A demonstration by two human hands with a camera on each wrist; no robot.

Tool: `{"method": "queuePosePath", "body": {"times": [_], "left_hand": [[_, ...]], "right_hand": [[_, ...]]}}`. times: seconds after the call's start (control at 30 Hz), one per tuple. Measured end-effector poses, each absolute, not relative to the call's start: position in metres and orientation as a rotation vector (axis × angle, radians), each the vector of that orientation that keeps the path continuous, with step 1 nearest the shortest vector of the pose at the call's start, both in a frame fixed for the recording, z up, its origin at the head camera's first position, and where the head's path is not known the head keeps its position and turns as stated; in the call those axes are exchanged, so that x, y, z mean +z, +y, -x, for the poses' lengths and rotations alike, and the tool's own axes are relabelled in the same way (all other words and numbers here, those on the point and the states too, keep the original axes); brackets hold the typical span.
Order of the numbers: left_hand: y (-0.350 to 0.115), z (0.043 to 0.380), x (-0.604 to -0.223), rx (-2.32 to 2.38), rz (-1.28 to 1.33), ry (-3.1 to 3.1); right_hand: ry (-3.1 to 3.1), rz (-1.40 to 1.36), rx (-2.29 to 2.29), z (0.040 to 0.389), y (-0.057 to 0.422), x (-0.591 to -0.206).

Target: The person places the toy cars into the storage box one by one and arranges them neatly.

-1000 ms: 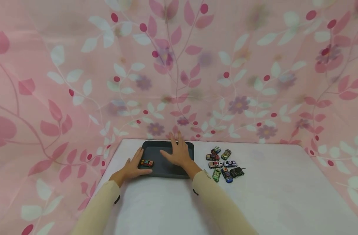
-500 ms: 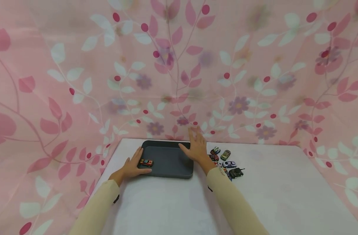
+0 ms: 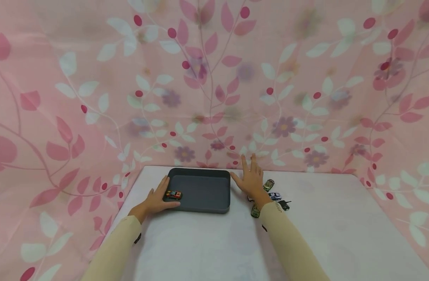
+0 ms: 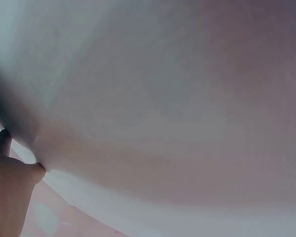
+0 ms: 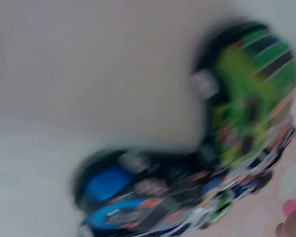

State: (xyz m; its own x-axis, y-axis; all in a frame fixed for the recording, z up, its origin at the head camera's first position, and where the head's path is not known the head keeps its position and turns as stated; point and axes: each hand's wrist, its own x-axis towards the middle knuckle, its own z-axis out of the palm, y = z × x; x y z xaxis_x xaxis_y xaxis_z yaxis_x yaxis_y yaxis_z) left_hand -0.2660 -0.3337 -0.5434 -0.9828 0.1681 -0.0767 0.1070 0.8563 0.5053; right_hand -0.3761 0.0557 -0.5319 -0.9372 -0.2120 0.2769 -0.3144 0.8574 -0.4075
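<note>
We see that the right hand (image 3: 251,181) has moved from over the tray (image 3: 205,195) a second ago to the cars (image 3: 269,185) on the right, its fingers spread, hiding several from the head view. The left hand (image 3: 156,201) stays spread at the tray's left edge; the red car (image 3: 174,194) still lies inside, near its thumb.

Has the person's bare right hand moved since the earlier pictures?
Yes, the right hand moved rightward, from over the dark grey rectangular tray to beyond its right edge.
</note>
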Motion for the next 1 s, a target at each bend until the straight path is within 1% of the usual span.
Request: {"method": "queuePosePath", "body": {"times": [0.4,0.6,1.0], "left_hand": [[-0.333,0.268,-0.544,0.77,-0.216,2.917],[-0.333,0.266,-0.543,0.769,-0.204,2.927],[-0.334,0.267,-0.545,0.792,-0.201,2.921]], "right_hand": [[-2.91,-0.184,0.779,0.372,0.12,-0.539],[-2.962,-0.075,0.747,0.37,0.146,-0.542],[-3.095,-0.035,0.627,0.371,0.162,-0.543]]}}
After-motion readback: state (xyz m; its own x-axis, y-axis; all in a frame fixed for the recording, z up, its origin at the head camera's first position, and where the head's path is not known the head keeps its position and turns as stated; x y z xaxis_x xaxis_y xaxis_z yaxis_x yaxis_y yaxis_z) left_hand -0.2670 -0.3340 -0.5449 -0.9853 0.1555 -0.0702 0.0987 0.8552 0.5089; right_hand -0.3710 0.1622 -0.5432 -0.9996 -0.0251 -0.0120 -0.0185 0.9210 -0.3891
